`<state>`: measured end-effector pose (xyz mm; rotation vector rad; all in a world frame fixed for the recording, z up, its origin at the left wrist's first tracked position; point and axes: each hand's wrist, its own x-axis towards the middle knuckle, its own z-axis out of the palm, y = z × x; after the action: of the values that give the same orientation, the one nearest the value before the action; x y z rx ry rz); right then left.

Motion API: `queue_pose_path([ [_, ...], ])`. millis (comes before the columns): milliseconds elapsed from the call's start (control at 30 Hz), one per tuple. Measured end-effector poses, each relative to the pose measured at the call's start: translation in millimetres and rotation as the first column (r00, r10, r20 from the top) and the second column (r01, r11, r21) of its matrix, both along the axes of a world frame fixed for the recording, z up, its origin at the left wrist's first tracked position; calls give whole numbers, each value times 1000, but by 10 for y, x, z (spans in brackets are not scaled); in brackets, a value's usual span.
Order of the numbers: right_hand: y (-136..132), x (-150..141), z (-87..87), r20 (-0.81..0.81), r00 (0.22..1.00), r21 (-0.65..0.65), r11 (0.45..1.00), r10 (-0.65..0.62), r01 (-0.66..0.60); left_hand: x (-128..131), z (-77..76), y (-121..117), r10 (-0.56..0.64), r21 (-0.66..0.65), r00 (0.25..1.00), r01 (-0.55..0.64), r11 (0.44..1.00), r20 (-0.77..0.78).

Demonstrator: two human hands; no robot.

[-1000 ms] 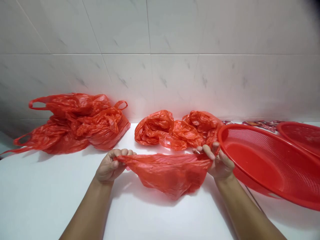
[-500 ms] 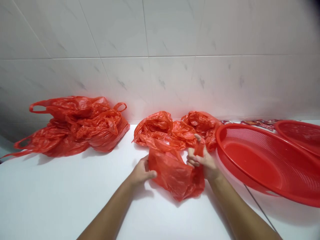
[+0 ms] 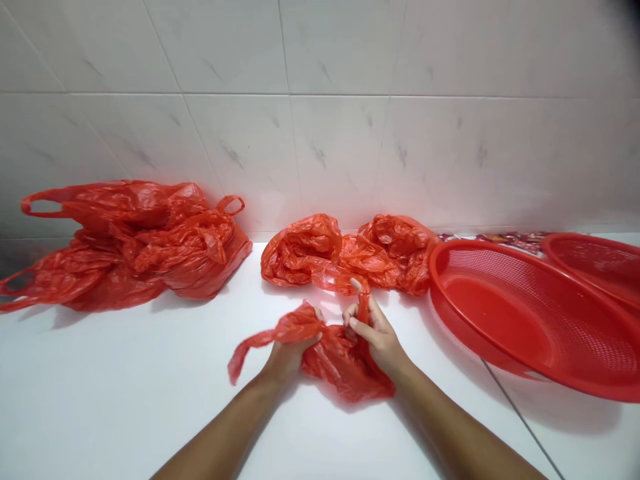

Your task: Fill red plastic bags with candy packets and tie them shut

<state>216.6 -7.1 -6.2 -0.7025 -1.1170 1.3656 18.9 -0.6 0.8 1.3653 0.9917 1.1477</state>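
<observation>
Between my hands, a crumpled red plastic bag (image 3: 345, 370) is held just above the white surface. My left hand (image 3: 290, 353) is closed round its gathered left part, and a loose handle droops out to the left over that wrist. On the other side, my right hand (image 3: 377, 333) grips the bag, with one handle strip looped over its raised index finger. Some of the left fingers are hidden behind the plastic. Right behind my hands, more crumpled red bags (image 3: 305, 250) lie against the wall.
A larger heap of red plastic bags (image 3: 150, 247) lies at the left by the tiled wall (image 3: 340, 153). To the right stands a red mesh basket (image 3: 500, 320), with a second red basket (image 3: 600, 263) behind it. Small patterned packets (image 3: 515, 240) lie along the wall.
My left hand has gathered and bunched the bag, which was spread wider before. Its left handle now hangs out to the left. My right hand has moved slightly left.
</observation>
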Motion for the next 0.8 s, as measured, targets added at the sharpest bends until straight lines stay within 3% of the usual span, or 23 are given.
queue_pose_path([
  [133,41,-7,0,-221,975,-128,990,25,-54,-39,71,60,-119,-167,963,163,973,243],
  [200,43,-38,2,-286,958,-158,985,21,-69,-34,95,55,-192,-232,957,242,942,216],
  [267,28,-57,5,-293,952,-155,979,84,-135,1,107,19,-203,-258,970,232,938,136],
  [400,-39,-62,26,-69,931,-73,928,360,-364,110,111,-89,-145,-264,989,150,953,38],
  [467,-71,-75,47,91,912,-44,917,399,-397,150,118,-132,-105,-264,994,94,960,-29],
  [533,-90,-105,71,193,914,-34,933,357,-357,177,126,-163,-63,-254,994,38,967,-90],
  [600,-95,-142,90,248,921,-11,952,299,-306,198,124,-186,-35,-190,994,15,982,-103],
  [667,-96,-173,97,302,916,27,959,262,-283,211,104,-207,-38,-37,989,33,999,-146],
  [800,-111,-199,95,341,910,8,967,237,-255,214,30,-247,-13,238,929,109,965,-370],
])
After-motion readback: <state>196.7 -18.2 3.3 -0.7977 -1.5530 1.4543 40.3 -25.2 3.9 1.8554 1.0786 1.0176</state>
